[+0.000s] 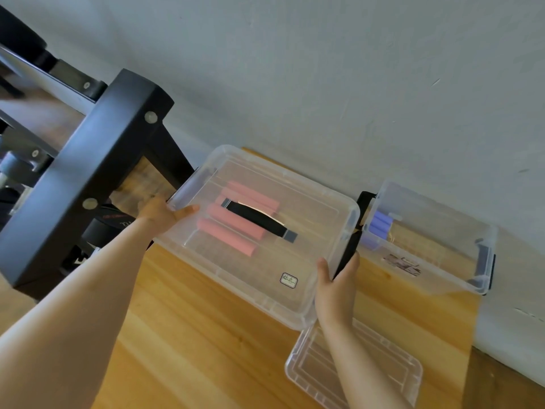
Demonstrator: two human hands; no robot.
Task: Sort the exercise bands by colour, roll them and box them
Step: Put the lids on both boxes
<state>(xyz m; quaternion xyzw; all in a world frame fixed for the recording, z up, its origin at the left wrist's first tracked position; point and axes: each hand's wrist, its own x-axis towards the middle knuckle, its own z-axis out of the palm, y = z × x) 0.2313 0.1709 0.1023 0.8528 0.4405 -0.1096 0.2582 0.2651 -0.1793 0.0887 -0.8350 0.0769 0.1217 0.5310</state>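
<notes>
- The black frame (88,160) of a rack stands at the far left, its leg just beside the left end of the lidded box (259,302) – the tightest spot for moving.
- The left hand (160,214) grips that left end, thumb lying on the lid (312,231) and fingers curled under the rim.
- The pink rolls (239,224) lie side by side inside the clear box, under the lid's black handle (256,219). This colour looks sorted, rolled and boxed.
- A small label (288,281) sits near the lid's right front corner; its writing is too small to read.
- The right hand (336,287) holds the right end, thumb and fingers wrapped round the black latch (346,255). Whether the latch is snapped home, I cannot tell – nor whether the box rests on the counter (191,335) or is lifted.
- A loose lid (377,376) lies flat on the counter below the right forearm, near the front edge; the box's near corner overlaps it in this view.
- The open box (442,270) stands further right against the wall (324,69), with the purple rolls (380,224) bunched at its left end.
- My reading: that box needs its lid, so the job is nearly done.
- Open room lies on the bare wood in front, towards the person; the counter's right edge runs close beside the open box.
</notes>
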